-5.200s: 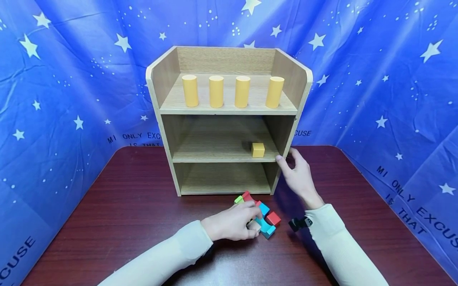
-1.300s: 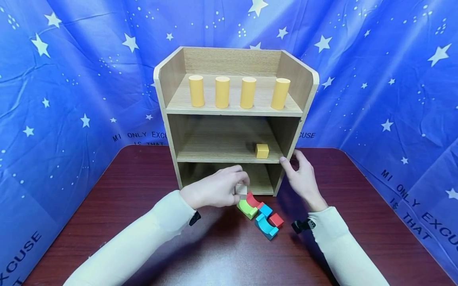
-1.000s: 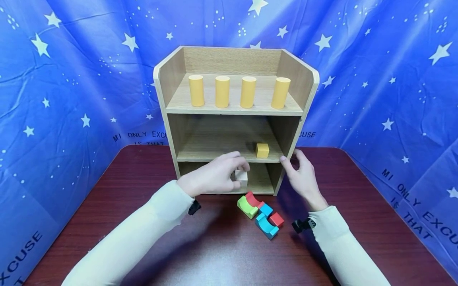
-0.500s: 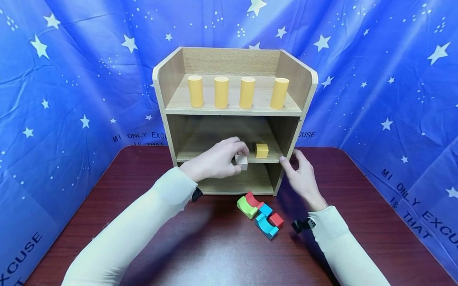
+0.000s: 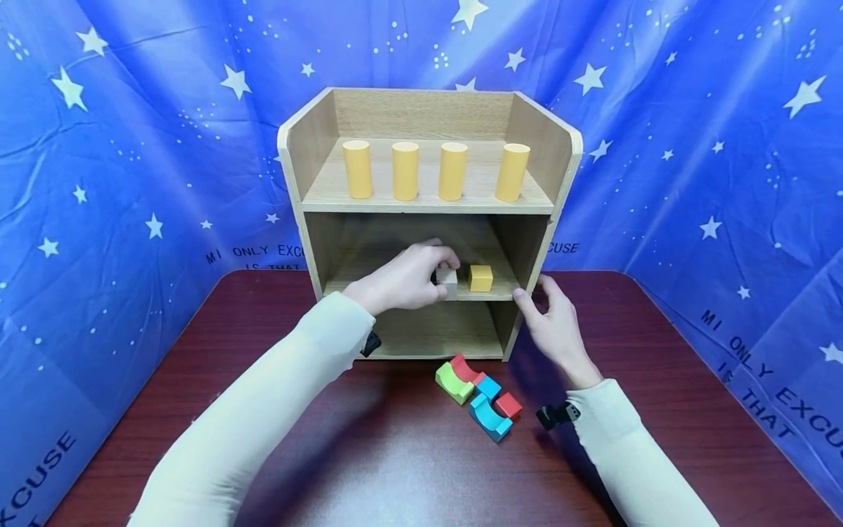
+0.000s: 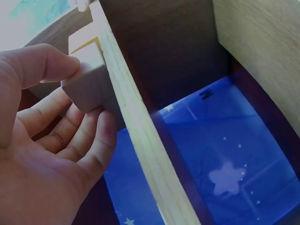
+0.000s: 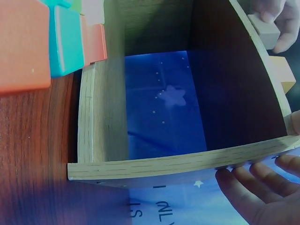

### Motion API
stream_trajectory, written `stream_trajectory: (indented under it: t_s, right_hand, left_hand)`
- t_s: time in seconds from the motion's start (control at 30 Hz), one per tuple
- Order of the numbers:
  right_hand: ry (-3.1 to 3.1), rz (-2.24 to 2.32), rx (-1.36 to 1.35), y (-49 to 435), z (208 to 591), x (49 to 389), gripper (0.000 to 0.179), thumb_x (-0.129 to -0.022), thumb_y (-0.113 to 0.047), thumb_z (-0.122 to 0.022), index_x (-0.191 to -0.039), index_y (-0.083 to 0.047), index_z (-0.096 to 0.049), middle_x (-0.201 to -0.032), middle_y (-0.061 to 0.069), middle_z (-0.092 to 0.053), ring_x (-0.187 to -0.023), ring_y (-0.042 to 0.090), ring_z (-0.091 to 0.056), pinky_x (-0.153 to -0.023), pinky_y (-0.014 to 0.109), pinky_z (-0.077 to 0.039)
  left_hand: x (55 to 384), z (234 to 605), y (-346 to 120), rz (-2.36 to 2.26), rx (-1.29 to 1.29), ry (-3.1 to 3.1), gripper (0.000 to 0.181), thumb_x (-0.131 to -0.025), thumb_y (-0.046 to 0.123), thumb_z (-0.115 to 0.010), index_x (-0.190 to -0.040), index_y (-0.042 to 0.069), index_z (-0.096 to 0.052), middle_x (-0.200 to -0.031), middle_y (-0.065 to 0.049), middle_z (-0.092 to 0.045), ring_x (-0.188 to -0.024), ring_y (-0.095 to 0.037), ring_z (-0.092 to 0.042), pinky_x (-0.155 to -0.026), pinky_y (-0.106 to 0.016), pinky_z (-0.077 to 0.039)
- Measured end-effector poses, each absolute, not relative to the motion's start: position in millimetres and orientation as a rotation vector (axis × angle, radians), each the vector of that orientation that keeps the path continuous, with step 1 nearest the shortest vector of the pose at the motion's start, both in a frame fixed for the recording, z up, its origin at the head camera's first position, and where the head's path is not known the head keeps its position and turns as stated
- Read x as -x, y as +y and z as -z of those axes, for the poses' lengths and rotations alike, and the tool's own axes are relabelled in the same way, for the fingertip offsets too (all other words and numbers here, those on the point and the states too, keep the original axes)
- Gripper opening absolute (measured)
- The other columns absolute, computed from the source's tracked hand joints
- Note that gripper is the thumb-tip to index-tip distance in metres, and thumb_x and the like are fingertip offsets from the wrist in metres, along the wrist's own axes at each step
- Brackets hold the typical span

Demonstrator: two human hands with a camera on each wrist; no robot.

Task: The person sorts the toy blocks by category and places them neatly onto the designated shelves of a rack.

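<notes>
A plain, pale wooden cube (image 5: 448, 282) is pinched between the thumb and fingers of my left hand (image 5: 403, 279). It sits at the front edge of the middle board of the wooden shelf (image 5: 421, 208), left of a yellow cube (image 5: 481, 278). In the left wrist view, the thumb lies on one face of the pale cube (image 6: 86, 86) and the fingers curl under the other side. My right hand (image 5: 558, 333) grips the shelf's right side panel, thumb at its front edge. The right wrist view has its fingers (image 7: 243, 192) against the panel's outer face.
Four-sided and arched blocks lie in front of the shelf: green (image 5: 454, 382), red arch (image 5: 466, 368), blue cube (image 5: 488, 386), blue arch (image 5: 490, 419), red cube (image 5: 508, 405). Several yellow cylinders (image 5: 405, 171) stand on the top board. A starry blue curtain (image 5: 132, 146) surrounds the table (image 5: 408, 483).
My left hand has lifted the pale cube from among the blocks on the table, up past the bottom compartment to the middle board. The right hand has stayed on the side panel.
</notes>
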State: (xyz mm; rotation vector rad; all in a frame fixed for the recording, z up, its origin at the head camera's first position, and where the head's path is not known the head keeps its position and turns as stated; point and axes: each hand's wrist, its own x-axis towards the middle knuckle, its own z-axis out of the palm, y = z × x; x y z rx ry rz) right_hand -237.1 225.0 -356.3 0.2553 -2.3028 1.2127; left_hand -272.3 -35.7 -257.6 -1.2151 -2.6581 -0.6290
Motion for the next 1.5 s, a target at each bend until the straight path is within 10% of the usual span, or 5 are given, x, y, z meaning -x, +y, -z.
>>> stream_trajectory:
  t_s: [1.5]
  right_hand:
    - [-2.294,-1.230,-0.266,224.4,354.7,236.4,0.040,-0.094,-0.033,-0.060,-0.123,-0.005,-0.056,-0.110,0.013,-0.063,-0.102,0.023,-0.061,-0.079,0.013,-0.044]
  left_hand:
    - [275.0,269.0,-51.5,0.683,1.112,-2.594,0.037,-0.078,0.015,-0.069,-0.114,0.009,-0.062,-0.107,-0.004,-0.056,-0.100,-0.018,-0.055,-0.088,-0.029,-0.043]
